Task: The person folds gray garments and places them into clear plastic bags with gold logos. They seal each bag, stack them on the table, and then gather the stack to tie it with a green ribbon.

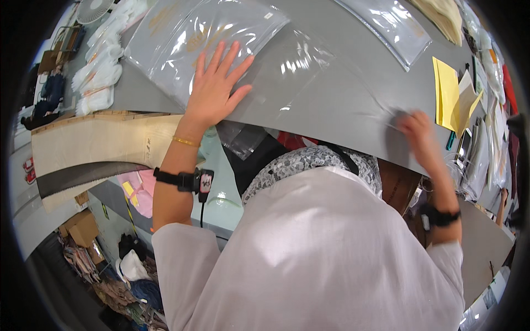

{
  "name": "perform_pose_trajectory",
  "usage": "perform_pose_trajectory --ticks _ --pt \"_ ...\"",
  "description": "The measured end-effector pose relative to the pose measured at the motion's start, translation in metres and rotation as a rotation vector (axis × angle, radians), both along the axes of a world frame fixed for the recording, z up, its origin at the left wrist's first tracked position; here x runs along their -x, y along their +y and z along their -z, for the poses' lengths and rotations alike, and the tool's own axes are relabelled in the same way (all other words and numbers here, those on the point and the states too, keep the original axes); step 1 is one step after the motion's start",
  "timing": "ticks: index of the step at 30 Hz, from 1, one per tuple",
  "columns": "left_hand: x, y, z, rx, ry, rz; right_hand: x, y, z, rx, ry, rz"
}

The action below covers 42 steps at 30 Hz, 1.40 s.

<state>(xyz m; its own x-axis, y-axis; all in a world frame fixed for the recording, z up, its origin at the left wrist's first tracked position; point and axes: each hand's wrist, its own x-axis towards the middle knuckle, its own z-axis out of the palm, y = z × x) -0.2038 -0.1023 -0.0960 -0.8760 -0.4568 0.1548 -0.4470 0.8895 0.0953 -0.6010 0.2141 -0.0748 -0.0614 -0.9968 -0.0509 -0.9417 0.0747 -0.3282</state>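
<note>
My left hand (218,91) lies flat with fingers spread on a stack of clear plastic bags (182,33) at the back left of the grey table. From there a thin clear plastic bag (309,66) stretches to the right across the table top. Its right end is drawn into creases that run to my right hand (417,129), which is closed and smeared by motion near the front edge. The fingertips of that hand are too blurred to see the exact grip.
Another pile of clear bags (392,27) lies at the back right of the grey table (331,116). Yellow paper (446,91) and a teal pen (451,140) are at the right. White bundled plastic (102,66) lines the left end. A pale curved board (105,140) juts out below it.
</note>
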Motion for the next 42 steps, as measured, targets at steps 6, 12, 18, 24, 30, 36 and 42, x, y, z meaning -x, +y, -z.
perform_pose_trajectory --ticks 6,12,18,24,30,36,42 --pt "-0.039 0.002 -0.014 -0.384 0.376 0.082 0.089 0.115 -0.066 -0.191 0.401 0.410" --pt "-0.094 0.072 -0.013 0.045 0.248 -0.192 -0.004 -0.128 -0.017 0.242 0.367 -0.251" --pt "-0.088 0.110 0.018 0.071 0.177 -0.201 -0.033 -0.277 0.013 0.508 0.387 -0.928" --pt "-0.086 0.106 0.011 -0.228 0.602 -0.342 -0.037 -0.286 0.024 0.414 -0.091 -0.682" --pt "-0.079 0.080 0.015 -0.908 1.191 -0.833 -0.062 -0.301 0.033 0.364 -0.276 -0.278" --pt "-0.079 0.050 0.029 -1.199 1.294 -1.198 -0.094 -0.309 0.050 0.476 0.057 -0.058" --pt "-0.079 0.055 0.017 -0.424 0.696 -1.324 -0.096 -0.310 0.027 0.372 0.384 -0.027"
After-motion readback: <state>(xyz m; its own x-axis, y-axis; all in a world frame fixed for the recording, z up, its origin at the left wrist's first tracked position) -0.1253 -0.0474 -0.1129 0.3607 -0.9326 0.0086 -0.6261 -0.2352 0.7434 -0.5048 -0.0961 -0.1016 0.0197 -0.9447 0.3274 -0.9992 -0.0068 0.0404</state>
